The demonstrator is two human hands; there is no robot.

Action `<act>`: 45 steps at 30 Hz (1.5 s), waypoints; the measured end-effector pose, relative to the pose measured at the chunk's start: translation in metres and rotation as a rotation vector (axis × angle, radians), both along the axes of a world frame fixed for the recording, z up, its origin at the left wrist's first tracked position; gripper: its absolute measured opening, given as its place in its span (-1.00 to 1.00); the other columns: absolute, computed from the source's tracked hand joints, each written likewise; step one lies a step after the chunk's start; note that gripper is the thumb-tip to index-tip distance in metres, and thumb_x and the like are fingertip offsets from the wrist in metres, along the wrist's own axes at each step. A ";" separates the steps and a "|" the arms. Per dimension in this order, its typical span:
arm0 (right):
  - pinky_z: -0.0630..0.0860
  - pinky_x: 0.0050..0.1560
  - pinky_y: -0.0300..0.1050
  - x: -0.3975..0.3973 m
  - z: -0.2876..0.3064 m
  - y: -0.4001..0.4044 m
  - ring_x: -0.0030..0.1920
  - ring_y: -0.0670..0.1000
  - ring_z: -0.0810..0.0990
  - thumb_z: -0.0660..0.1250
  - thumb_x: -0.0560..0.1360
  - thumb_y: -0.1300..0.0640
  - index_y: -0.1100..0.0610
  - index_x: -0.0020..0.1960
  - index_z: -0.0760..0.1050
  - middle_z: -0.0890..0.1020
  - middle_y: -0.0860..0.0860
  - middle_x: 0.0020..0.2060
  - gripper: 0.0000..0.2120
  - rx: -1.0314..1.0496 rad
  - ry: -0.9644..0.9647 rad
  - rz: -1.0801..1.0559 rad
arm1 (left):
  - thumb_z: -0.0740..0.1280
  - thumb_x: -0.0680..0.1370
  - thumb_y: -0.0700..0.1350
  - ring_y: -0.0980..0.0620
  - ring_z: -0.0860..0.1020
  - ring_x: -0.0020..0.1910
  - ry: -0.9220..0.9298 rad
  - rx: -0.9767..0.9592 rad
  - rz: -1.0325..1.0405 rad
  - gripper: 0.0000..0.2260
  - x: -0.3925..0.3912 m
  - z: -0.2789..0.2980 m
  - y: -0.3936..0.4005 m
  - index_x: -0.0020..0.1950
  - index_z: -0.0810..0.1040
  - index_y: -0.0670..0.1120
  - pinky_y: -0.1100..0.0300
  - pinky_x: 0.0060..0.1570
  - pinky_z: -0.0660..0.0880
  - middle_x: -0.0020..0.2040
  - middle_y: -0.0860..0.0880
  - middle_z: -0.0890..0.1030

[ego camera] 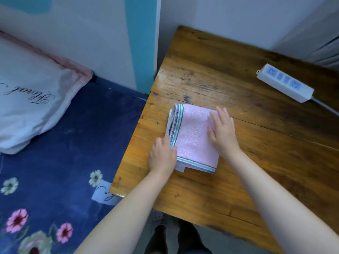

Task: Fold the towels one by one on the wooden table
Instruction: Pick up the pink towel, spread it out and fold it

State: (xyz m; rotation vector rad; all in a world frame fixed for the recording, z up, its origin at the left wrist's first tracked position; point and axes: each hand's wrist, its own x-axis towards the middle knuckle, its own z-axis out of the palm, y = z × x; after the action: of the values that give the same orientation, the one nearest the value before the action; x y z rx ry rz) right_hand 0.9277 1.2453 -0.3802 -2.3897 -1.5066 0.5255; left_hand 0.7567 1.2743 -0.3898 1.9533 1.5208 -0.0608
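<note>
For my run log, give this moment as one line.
pink towel folded on wooden table | left hand pinches edge | right hand presses flat

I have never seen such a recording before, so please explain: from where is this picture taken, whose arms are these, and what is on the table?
There is no machine here. One camera is worn on a person's head and looks down at their own bare arms. A folded pink towel lies on the wooden table. The left hand pinches its striped edge; the right hand lies flat on top. A white power strip rests farther back. Left of the table is a bed with a pillow.
</note>
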 end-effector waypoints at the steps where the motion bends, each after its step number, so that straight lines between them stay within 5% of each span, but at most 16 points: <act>1: -0.01 0.45 0.15 0.008 0.002 0.012 0.49 0.14 0.10 0.10 0.56 0.09 0.20 0.41 0.26 0.26 0.14 0.44 -0.56 -0.036 0.017 -0.015 | 0.13 0.62 -0.05 -0.07 0.43 0.15 -0.015 -0.012 0.002 -0.65 -0.002 -0.002 0.000 0.38 0.30 -0.13 0.15 0.06 0.38 0.21 -0.11 0.42; 3: 0.29 0.20 0.04 0.022 0.006 0.033 0.24 0.14 0.40 0.16 0.54 0.02 0.15 0.15 0.46 0.52 0.18 0.12 -0.72 -0.125 0.081 0.005 | 0.09 0.63 -0.10 -0.09 0.44 0.12 -0.034 -0.031 -0.001 -0.69 -0.007 -0.004 0.000 0.35 0.33 -0.14 0.12 0.02 0.39 0.19 -0.11 0.43; 5: 0.23 -0.27 -0.07 0.027 0.011 0.046 -0.14 0.09 0.39 0.18 0.53 0.03 0.10 -0.32 0.31 0.42 0.04 -0.35 -0.72 -0.177 0.089 0.058 | 0.07 0.63 -0.14 -0.11 0.45 0.10 -0.023 -0.042 -0.015 -0.73 -0.013 -0.008 0.001 0.29 0.37 -0.16 0.08 0.00 0.39 0.18 -0.11 0.44; 6: 0.15 -0.31 -0.05 0.029 0.010 0.050 -0.19 0.07 0.34 0.20 0.54 0.08 0.10 -0.37 0.22 0.33 -0.01 -0.42 -0.66 -0.194 0.077 0.070 | 0.06 0.63 -0.14 -0.12 0.45 0.09 -0.012 -0.052 -0.018 -0.75 -0.015 -0.011 0.001 0.24 0.39 -0.17 0.06 -0.02 0.39 0.16 -0.12 0.44; 12: 0.30 0.03 -0.03 0.020 -0.013 0.057 0.08 0.14 0.48 0.15 0.56 0.09 0.13 -0.10 0.39 0.56 0.18 -0.02 -0.87 -0.170 -0.065 0.020 | 0.04 0.64 -0.14 -0.08 0.38 -0.14 -0.005 -0.178 0.088 -0.85 -0.016 -0.020 0.012 -0.07 0.33 -0.14 0.12 -0.16 0.31 -0.03 -0.11 0.45; 16: 0.21 0.25 -0.01 0.013 -0.022 0.052 0.27 0.13 0.38 0.12 0.56 0.02 0.19 0.24 0.42 0.47 0.16 0.22 -0.65 -0.127 -0.167 -0.049 | 0.13 0.61 -0.12 -0.08 0.39 0.21 0.044 -0.053 0.020 -0.75 -0.016 -0.014 0.011 0.27 0.36 -0.12 0.09 0.15 0.35 0.26 -0.09 0.40; 19: 0.19 0.35 0.24 0.009 -0.018 0.033 0.32 0.24 0.39 0.01 0.50 -0.01 0.26 0.27 0.41 0.45 0.26 0.28 -0.51 0.072 -0.196 -0.072 | 0.14 0.59 -0.19 -0.07 0.26 0.41 -0.062 0.159 -0.087 -0.64 -0.006 -0.005 0.018 0.39 0.32 -0.16 0.12 0.37 0.22 0.39 -0.09 0.33; 23: 0.18 0.25 0.35 -0.016 -0.031 -0.021 0.30 0.24 0.26 0.05 0.45 0.13 0.24 0.22 0.34 0.51 0.32 0.21 -0.62 0.264 -0.409 -0.021 | 0.08 0.46 -0.17 -0.21 0.54 0.22 -0.093 0.315 -0.396 -0.61 0.030 -0.004 0.042 0.16 0.57 -0.24 -0.11 0.09 0.51 0.20 -0.18 0.58; 26: 0.12 0.32 0.17 -0.046 -0.046 -0.048 0.34 0.23 0.17 -0.16 0.59 0.06 0.23 0.27 0.28 0.47 0.29 0.27 -0.59 0.178 -0.381 0.039 | -0.09 0.57 0.02 -0.12 0.15 0.50 0.063 0.219 -0.510 -0.48 0.047 -0.012 0.052 0.48 0.20 -0.15 -0.06 0.44 0.15 0.51 -0.11 0.20; 28: 0.10 0.28 0.12 -0.052 -0.059 -0.056 0.47 0.18 -0.04 -0.25 0.60 0.01 0.22 0.31 0.26 0.34 0.21 0.34 -0.51 0.076 -0.373 0.071 | -0.13 0.63 0.09 0.01 -0.17 0.53 0.125 0.130 -0.479 -0.50 0.045 -0.029 0.054 0.53 -0.13 -0.03 0.05 0.48 -0.17 0.55 0.00 -0.15; 30: 0.09 0.29 0.10 -0.050 -0.064 -0.057 0.51 0.04 -0.25 -0.21 0.61 0.01 0.21 0.35 0.23 0.26 0.15 0.36 -0.53 0.042 -0.363 0.086 | -0.13 0.63 0.12 0.03 -0.21 0.53 0.154 0.126 -0.458 -0.49 0.037 -0.035 0.055 0.52 -0.19 0.02 0.05 0.48 -0.21 0.55 0.02 -0.19; 35: 0.18 0.29 0.12 -0.044 -0.056 -0.059 0.35 0.15 0.19 -0.17 0.60 0.00 0.22 0.33 0.24 0.47 0.22 0.29 -0.55 0.058 -0.366 0.125 | -0.08 0.64 0.09 0.00 -0.24 0.52 0.272 0.157 -0.533 -0.47 0.035 -0.023 0.061 0.52 -0.22 -0.02 0.01 0.47 -0.22 0.55 -0.01 -0.21; 38: 0.15 0.29 0.12 -0.038 -0.049 -0.080 0.32 0.17 0.23 0.08 0.43 -0.04 0.23 0.28 0.28 0.50 0.25 0.25 -0.50 0.153 -0.381 0.211 | 0.03 0.61 -0.04 -0.10 0.11 0.51 0.162 0.398 -0.688 -0.55 0.019 -0.012 0.044 0.49 0.13 -0.14 0.01 0.43 0.01 0.51 -0.18 0.15; 40: 0.20 0.25 0.10 -0.036 -0.047 -0.094 0.30 0.18 0.28 0.13 0.39 0.03 0.21 0.22 0.32 0.53 0.25 0.22 -0.55 0.224 -0.383 0.304 | 0.14 0.49 -0.09 -0.17 0.40 0.23 -0.032 0.560 -0.808 -0.66 0.000 -0.018 0.026 0.18 0.48 -0.20 0.05 0.16 0.27 0.19 -0.23 0.57; 42: 0.37 0.17 0.08 -0.036 -0.047 -0.101 0.26 0.21 0.37 0.13 0.37 0.22 0.22 0.19 0.35 0.57 0.25 0.17 -0.61 0.263 -0.392 0.351 | 0.19 0.44 -0.04 -0.08 0.39 0.06 -0.088 0.538 -0.871 -0.68 -0.020 -0.027 0.009 0.07 0.48 -0.21 0.10 -0.01 0.35 0.01 -0.17 0.64; 45: 0.58 -0.04 0.06 -0.035 -0.049 -0.095 0.09 0.32 0.59 -0.08 0.52 0.39 0.29 0.13 0.37 0.62 0.29 0.05 -0.69 0.260 -0.399 0.396 | 0.38 0.31 0.06 -0.07 0.37 0.09 0.004 0.516 -0.890 -0.46 -0.029 -0.035 -0.008 0.15 0.36 -0.22 0.09 0.07 0.39 0.04 -0.16 0.63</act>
State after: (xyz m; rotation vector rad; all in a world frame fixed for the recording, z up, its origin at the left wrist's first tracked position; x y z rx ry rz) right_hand 0.8926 1.1500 -0.4297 -2.0815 -2.0898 -0.0879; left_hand 0.7276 1.2660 -0.4253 2.9047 0.5782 -0.0514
